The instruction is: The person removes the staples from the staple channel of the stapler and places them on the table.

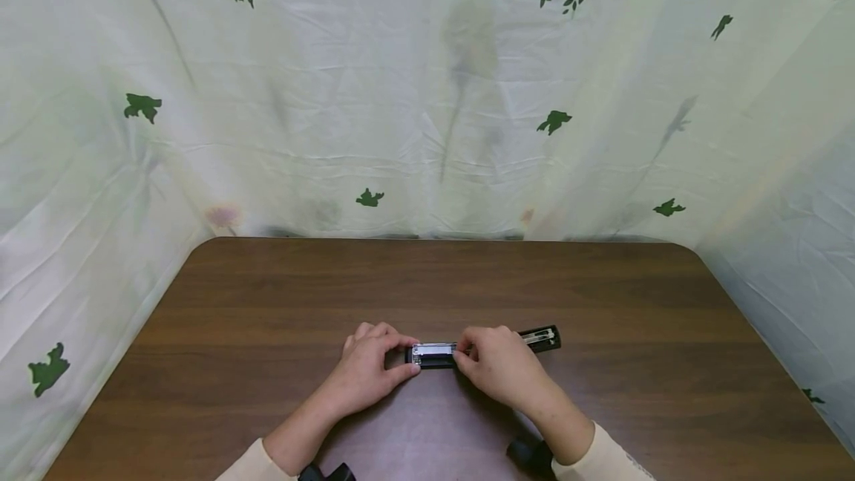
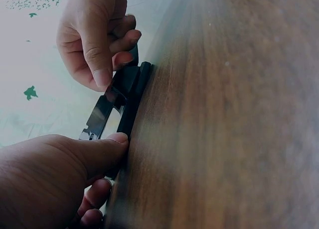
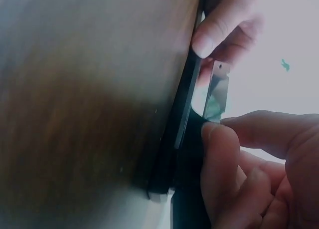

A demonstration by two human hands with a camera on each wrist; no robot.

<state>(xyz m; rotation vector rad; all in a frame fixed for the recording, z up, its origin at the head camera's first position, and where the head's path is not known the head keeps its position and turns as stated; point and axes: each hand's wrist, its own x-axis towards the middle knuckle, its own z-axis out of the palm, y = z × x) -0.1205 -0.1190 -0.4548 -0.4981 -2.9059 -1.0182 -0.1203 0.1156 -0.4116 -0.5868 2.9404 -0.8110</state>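
Observation:
A black stapler (image 1: 434,355) lies opened out on the wooden table, its base on the left. Its black top arm (image 1: 549,338), with metal inside, points to the right. My left hand (image 1: 364,370) grips the base's left end between thumb and fingers. Over the middle of the stapler, my right hand (image 1: 504,366) pinches the metal staple rail (image 3: 218,92) with thumb and forefinger. In the left wrist view the rail stands tilted up, apart from the base (image 2: 133,107). The right hand hides part of the hinge in the head view.
The brown wooden table (image 1: 300,288) has rounded far corners. A pale curtain (image 1: 401,95) with green leaf and bird prints hangs behind it and along both sides. Black wrist devices (image 1: 529,454) show beside the cream sleeves (image 1: 597,459).

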